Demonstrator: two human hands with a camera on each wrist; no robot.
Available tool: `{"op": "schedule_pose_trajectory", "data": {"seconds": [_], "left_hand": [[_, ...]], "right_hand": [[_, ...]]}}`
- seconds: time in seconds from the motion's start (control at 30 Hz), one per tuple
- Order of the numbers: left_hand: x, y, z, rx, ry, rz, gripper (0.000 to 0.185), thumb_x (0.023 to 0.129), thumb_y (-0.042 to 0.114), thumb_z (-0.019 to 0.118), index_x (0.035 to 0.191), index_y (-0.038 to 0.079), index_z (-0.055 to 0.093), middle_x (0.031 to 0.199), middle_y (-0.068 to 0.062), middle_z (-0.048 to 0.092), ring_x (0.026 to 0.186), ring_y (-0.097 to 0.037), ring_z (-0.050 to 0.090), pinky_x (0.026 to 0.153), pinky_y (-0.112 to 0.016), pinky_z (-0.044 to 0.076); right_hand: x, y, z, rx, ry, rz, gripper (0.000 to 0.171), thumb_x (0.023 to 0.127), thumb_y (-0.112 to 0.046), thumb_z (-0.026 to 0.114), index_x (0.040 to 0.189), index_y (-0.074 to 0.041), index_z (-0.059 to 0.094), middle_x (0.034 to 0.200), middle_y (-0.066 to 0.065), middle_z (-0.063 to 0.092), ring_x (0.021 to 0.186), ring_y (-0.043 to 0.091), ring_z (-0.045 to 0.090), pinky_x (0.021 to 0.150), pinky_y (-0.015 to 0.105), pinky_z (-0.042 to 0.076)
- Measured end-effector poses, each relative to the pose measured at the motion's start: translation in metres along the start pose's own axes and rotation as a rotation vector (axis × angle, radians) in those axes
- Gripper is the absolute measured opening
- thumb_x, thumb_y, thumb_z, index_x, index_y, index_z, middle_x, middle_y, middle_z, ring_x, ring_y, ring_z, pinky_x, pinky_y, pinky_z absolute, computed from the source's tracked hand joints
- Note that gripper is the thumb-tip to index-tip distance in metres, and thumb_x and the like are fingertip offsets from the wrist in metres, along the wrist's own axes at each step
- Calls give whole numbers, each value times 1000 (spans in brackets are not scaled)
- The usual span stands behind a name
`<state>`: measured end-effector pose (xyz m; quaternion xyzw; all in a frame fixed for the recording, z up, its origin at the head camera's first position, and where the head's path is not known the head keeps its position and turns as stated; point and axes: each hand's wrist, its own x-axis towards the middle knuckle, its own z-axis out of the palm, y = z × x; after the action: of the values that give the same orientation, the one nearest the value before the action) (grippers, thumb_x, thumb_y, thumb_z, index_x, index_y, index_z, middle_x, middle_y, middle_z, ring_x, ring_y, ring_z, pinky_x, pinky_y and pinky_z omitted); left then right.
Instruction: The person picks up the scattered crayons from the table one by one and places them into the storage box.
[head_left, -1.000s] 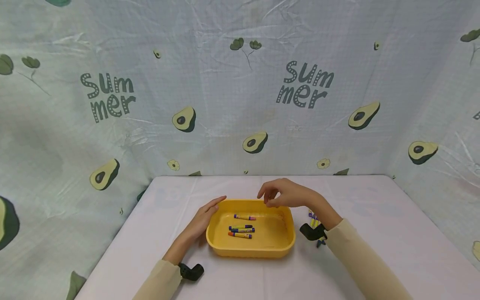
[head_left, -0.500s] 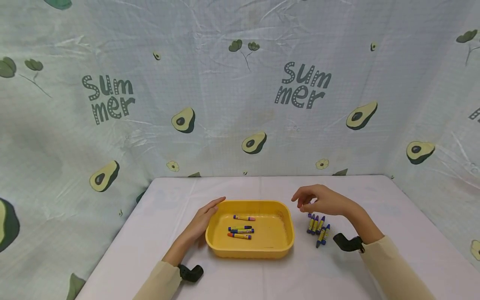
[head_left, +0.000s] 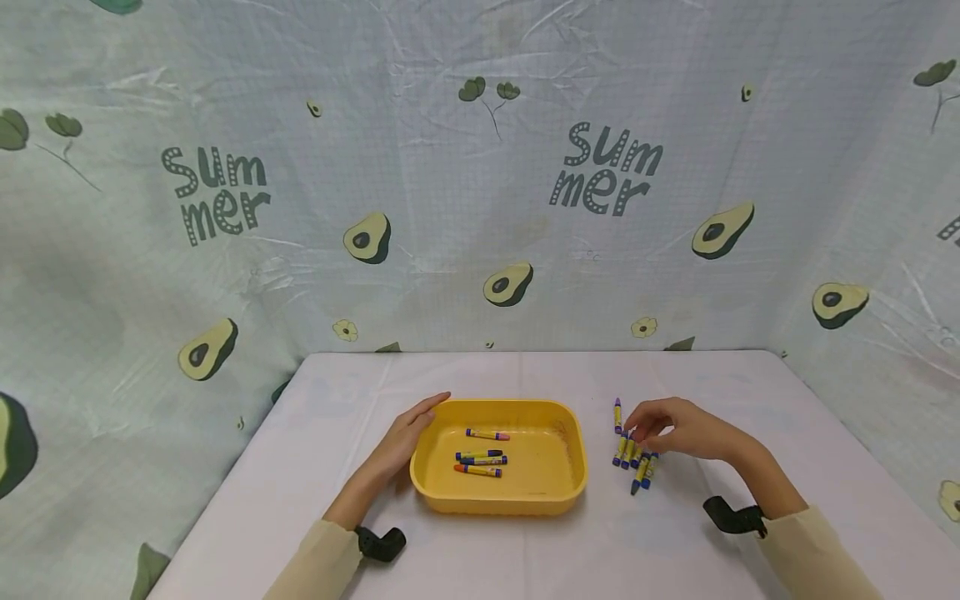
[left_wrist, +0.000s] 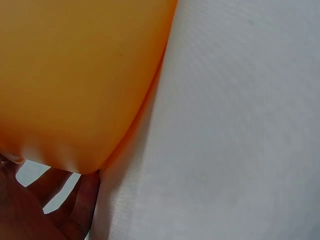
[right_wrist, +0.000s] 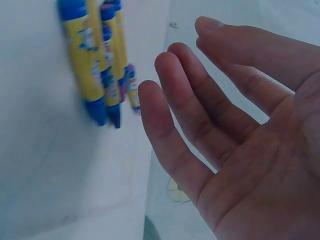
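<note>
A yellow tray (head_left: 498, 506) stands on the table, with several crayons (head_left: 480, 472) lying in its left half. My left hand (head_left: 405, 437) rests along its left rim, fingers extended toward the far corner. In the left wrist view, fingers (left_wrist: 82, 205) touch the outside of the orange-looking tray wall (left_wrist: 85, 85). Over a loose group of yellow-wrapped crayons (head_left: 639, 473) to the tray's right, my right hand (head_left: 686, 429) hovers with bent, parted fingers. The right wrist view shows that hand (right_wrist: 250, 135) holding nothing, its fingertips beside the crayons (right_wrist: 85, 60).
One crayon with a purple tip (head_left: 617, 415) lies behind the group. White cloth covers the table (head_left: 360, 392), and a printed curtain (head_left: 450, 208) hangs behind and at both sides.
My right hand has moved right, from above the tray's far right edge to the crayon group, and lowered there. The left hand and the tray have stayed in place.
</note>
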<state>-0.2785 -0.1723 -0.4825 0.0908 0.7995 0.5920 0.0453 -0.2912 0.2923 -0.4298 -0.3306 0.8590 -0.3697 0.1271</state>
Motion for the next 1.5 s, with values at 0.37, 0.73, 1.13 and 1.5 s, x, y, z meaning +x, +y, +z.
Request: {"op": "schedule_pose_trajectory", "data": {"seconds": [0.37,0.73,1.13,1.5], "left_hand": [[0,1,0,2,4,1,46,113,24,33,157,20,46,167,-10,38,152,-33,40,126,-55,30],[1,-2,-1,4,18,-32,46,113,26,32,157,25,46,165,-7,42,150,-31,44,125,-53,33],[2,-1,1,5,8,-31,46,113,26,31,157,25,45,165,-8,42,149,-31,44,125,-53,33],[0,1,0,17,-3,-23,46,113,26,32,157,23,45,166,-10,40,151,-33,42,126,-54,31]], "right_hand": [[-6,20,7,5,-17,112,27,84,-4,77,110,-3,71,105,8,73,94,16,67,76,24,56],[-6,24,8,-61,-34,116,31,78,1,81,106,-9,72,93,2,70,85,10,61,72,24,54],[-10,31,8,-16,-100,84,22,73,3,80,90,-6,69,90,3,70,83,11,62,73,25,52],[-13,30,3,43,-107,46,26,81,2,75,105,-5,72,89,4,67,80,8,60,70,25,55]]}}
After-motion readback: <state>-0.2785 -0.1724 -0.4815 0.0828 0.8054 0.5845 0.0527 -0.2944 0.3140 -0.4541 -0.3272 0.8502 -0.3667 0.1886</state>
